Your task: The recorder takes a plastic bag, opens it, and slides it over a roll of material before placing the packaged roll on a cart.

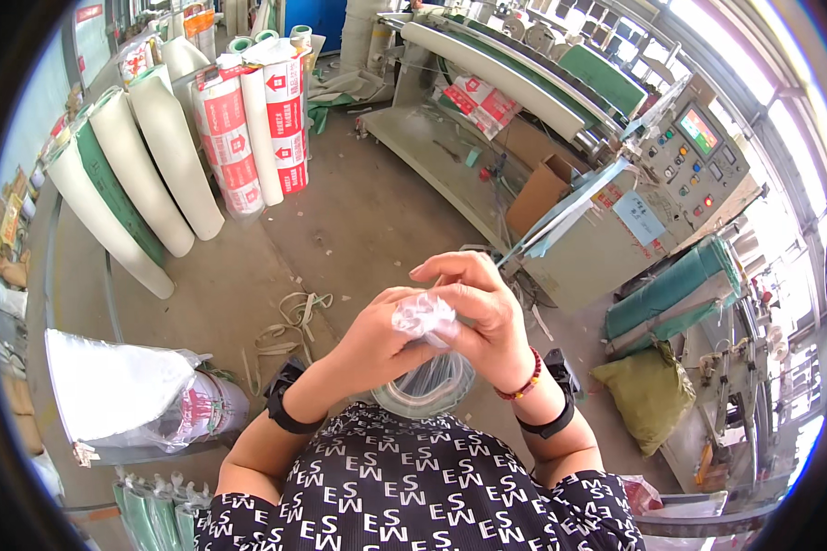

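Note:
In front of my chest stands a round, upright bundle wrapped in a clear plastic bag [424,387], its circular rim showing below my hands. The gathered neck of the bag [423,317] bunches up whitish and crinkled between my hands. My left hand [368,340] is closed around this neck from the left. From the right, my right hand [482,317] bends over it, with thumb and fingers closing on the plastic and the forefinger arched above. My hands hide the lower part of the neck.
Pale and green rolls [147,165] and red-and-white wrapped rolls [257,129] stand at the far left. Loose strips [294,321] lie on the floor. A long roller machine [496,73] with a control panel [698,156] fills the far right. A green sack [648,395] sits at right, a plastic-covered roll [207,409] at left.

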A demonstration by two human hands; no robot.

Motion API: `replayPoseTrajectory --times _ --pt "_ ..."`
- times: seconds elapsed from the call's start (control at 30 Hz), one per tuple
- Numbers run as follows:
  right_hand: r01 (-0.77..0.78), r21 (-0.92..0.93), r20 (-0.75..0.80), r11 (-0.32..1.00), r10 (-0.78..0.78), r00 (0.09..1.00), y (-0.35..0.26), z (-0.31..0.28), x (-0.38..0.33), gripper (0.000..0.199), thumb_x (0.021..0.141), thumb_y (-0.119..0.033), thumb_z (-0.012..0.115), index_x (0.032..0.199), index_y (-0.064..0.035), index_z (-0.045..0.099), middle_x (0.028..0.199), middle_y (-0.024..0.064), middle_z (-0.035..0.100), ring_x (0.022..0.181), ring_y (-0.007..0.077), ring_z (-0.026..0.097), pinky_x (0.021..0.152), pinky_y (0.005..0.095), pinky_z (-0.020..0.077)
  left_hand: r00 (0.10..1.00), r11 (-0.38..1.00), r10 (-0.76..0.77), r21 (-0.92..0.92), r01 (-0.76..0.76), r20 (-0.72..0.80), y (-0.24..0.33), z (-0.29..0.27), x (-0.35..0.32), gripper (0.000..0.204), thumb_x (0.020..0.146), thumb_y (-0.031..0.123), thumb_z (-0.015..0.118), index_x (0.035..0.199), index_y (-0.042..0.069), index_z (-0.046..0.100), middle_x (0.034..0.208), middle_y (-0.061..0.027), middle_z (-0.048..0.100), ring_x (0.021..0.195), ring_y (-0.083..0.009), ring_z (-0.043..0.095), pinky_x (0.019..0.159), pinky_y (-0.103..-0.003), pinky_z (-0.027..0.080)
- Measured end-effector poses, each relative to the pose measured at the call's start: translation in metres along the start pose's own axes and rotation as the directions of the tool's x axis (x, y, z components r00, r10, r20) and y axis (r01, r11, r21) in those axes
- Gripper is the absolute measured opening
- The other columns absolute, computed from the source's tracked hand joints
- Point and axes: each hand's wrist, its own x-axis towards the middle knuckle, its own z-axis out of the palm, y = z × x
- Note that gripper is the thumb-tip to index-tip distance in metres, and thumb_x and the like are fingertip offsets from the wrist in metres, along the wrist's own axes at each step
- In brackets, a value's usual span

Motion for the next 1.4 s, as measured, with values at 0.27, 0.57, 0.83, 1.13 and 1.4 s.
replayPoseTrajectory --times 0.27,0.57,0.83,1.13,1.4 --pt "-0.436 -0.169 0.395 0.884 0.466 0.791 -0.010 -0.018 -0.048 0.049 0.075 -0.020 0.067 0.123 -0.0149 0.059 0.074 0.0069 0.062 0.063 0.0207 0.061 0.059 0.0325 0.0481 0.997 0.980 0.074 0.184 -0.078 0.026 0.005 -0.017 -0.015 0.017 0.074 0.012 0.064 0.090 0.006 0.064 0.093 -0.0067 0.062 0.092 -0.0277 0.059 0.086 -0.040 0.044" --pt "-0.315 -0.331 0.714 0.889 0.455 0.533 0.001 -0.020 -0.017 0.027 0.080 -0.034 0.064 0.097 -0.0142 0.066 0.071 0.0111 0.064 0.064 0.0296 0.062 0.059 0.0382 0.0483 0.979 0.944 0.180 0.261 -0.201 0.100 -0.010 -0.016 -0.018 0.012 0.071 0.014 0.067 0.081 0.009 0.064 0.083 -0.0017 0.063 0.084 -0.0200 0.060 0.082 -0.035 0.046" --pt "-0.275 -0.448 0.785 0.851 0.521 0.334 -0.002 -0.003 0.021 0.039 0.079 -0.053 0.061 0.086 -0.0148 0.064 0.070 0.0113 0.064 0.068 0.0307 0.063 0.059 0.0388 0.0484 0.987 0.978 0.150 0.157 -0.139 -0.058 -0.026 -0.031 -0.016 0.020 0.067 0.010 0.068 0.086 0.011 0.064 0.083 -0.0013 0.062 0.085 -0.0224 0.059 0.082 -0.037 0.045" --pt "-0.242 -0.351 0.416 0.905 0.382 0.825 0.072 0.018 0.039 0.030 0.075 -0.035 0.069 0.099 -0.0172 0.067 0.069 0.0037 0.065 0.056 0.0217 0.063 0.050 0.0332 0.0471 0.851 0.841 -0.344 -0.534 0.091 -0.397 -0.071 -0.027 -0.022 0.041 0.088 0.030 0.046 0.119 0.002 0.049 0.115 -0.0111 0.053 0.113 -0.0243 0.046 0.099 -0.036 0.034" --pt "-0.498 0.081 0.592 0.863 0.361 0.721 0.097 -0.001 0.088 0.023 0.085 -0.017 0.065 0.099 0.0014 0.067 0.069 0.0063 0.063 0.060 0.0104 0.058 0.056 0.0259 0.0470 -0.287 0.260 -0.939 -0.939 -0.225 -0.191 -0.237 0.156 -0.277 0.042 0.097 0.046 0.041 0.081 0.011 0.057 0.075 -0.0061 0.057 0.076 -0.0195 0.055 0.066 -0.036 0.045"
